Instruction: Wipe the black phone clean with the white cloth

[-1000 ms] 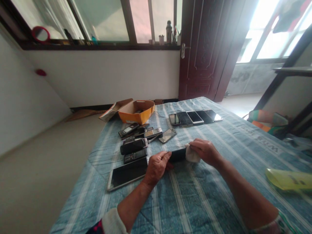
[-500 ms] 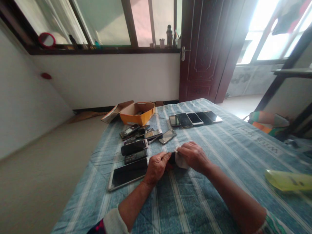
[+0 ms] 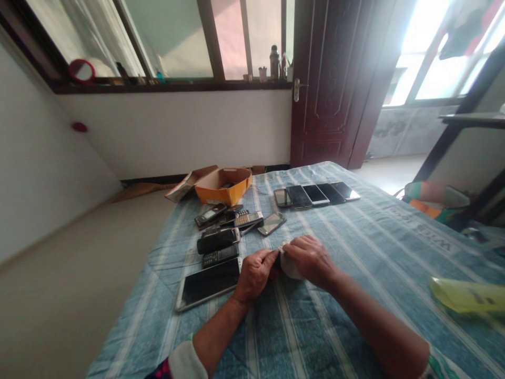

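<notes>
My left hand (image 3: pixel 255 272) is closed on a small black phone (image 3: pixel 278 258), mostly hidden by my fingers and the cloth. A white cloth (image 3: pixel 291 269) is bunched under the fingers of my right hand (image 3: pixel 311 259), which presses it against the phone. Left of my left hand lies a large white-framed tablet (image 3: pixel 211 283), screen up. Behind it are a black keypad phone (image 3: pixel 220 256) and a dark thicker phone (image 3: pixel 218 240). A silver touchscreen phone (image 3: pixel 272 223) lies beyond my hands.
Several old phones (image 3: pixel 248 218) are heaped before an open orange box (image 3: pixel 221 196). Farther right, a row of touchscreen phones (image 3: pixel 315 194) lies on the striped blue tablecloth (image 3: pixel 355 316). A yellow packet (image 3: pixel 465 296) rests at the right edge.
My right hand and the white cloth have shifted slightly left, covering more of the black phone. My left hand keeps its hold, and the view has tilted a little.
</notes>
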Demonstrator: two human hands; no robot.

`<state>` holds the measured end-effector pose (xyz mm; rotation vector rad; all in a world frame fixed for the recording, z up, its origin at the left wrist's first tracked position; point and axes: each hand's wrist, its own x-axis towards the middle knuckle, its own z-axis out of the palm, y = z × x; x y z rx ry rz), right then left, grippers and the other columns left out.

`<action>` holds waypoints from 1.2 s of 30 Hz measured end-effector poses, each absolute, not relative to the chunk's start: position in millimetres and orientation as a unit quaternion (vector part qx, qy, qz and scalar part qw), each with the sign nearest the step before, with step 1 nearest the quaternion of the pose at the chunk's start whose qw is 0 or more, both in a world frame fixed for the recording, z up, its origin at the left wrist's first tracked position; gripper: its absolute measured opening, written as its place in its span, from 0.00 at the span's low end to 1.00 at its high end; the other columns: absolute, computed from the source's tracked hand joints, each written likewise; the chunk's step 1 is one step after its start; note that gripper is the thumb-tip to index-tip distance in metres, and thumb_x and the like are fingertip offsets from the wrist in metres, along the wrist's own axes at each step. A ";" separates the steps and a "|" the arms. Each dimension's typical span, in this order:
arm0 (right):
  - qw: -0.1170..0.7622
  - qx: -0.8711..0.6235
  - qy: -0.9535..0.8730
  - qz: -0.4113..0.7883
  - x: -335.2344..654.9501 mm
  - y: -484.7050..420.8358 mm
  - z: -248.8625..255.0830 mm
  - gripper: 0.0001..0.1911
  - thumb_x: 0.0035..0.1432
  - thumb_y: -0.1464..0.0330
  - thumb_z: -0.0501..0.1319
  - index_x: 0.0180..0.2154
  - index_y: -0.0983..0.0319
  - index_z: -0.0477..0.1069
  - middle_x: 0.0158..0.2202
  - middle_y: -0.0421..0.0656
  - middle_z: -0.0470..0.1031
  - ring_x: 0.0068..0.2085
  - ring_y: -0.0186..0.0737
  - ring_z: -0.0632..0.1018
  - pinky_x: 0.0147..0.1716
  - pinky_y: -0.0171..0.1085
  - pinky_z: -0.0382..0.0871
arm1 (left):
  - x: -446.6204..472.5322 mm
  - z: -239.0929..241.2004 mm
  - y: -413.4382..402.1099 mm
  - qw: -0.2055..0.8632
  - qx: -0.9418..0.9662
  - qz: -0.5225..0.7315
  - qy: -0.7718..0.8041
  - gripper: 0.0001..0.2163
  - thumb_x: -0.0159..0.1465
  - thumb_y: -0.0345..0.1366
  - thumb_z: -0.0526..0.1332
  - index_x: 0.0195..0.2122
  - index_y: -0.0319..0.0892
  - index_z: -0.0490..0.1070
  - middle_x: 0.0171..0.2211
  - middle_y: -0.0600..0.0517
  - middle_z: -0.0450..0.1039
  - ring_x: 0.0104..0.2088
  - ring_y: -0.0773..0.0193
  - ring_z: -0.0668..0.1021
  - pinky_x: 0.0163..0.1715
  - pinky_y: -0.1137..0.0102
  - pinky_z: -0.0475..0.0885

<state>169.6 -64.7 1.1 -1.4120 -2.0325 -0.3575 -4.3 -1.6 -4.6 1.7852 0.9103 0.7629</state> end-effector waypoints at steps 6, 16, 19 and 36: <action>0.330 -0.538 -0.770 -0.088 190.4 -67.2 0.5 0.13 0.66 0.70 0.51 0.37 0.61 0.75 0.29 0.43 0.73 0.31 0.37 0.72 0.36 0.37 0.62 | -6.6 -6.4 -1.6 0.508 0.714 0.307 0.373 0.16 0.60 0.50 0.58 0.30 0.42 0.73 0.17 0.54 0.74 0.18 0.61 0.76 0.21 0.70 0.70; 0.343 -0.578 -0.739 0.045 230.2 -74.0 2.8 0.13 0.65 0.66 0.53 0.35 0.60 0.76 0.28 0.40 0.71 0.29 0.34 0.72 0.28 0.32 0.61 | -4.1 -5.8 -2.0 0.525 0.695 0.302 0.389 0.17 0.59 0.52 0.57 0.28 0.42 0.71 0.15 0.54 0.73 0.16 0.61 0.75 0.18 0.70 0.69; 0.315 -0.576 -0.753 -0.038 210.9 -72.4 2.6 0.13 0.65 0.68 0.53 0.36 0.59 0.75 0.28 0.41 0.71 0.30 0.35 0.71 0.31 0.34 0.60 | -4.4 -5.6 -2.7 0.514 0.705 0.297 0.388 0.17 0.59 0.52 0.57 0.28 0.42 0.71 0.15 0.55 0.72 0.17 0.61 0.75 0.19 0.70 0.69; 0.334 -0.523 -0.770 -0.149 153.3 -54.8 4.4 0.13 0.62 0.73 0.55 0.25 0.61 0.70 0.23 0.39 0.67 0.26 0.35 0.64 0.34 0.36 0.56 | -8.4 2.0 -6.7 0.449 0.755 0.312 0.362 0.21 0.64 0.53 0.52 0.26 0.40 0.69 0.19 0.55 0.67 0.23 0.65 0.70 0.24 0.73 0.66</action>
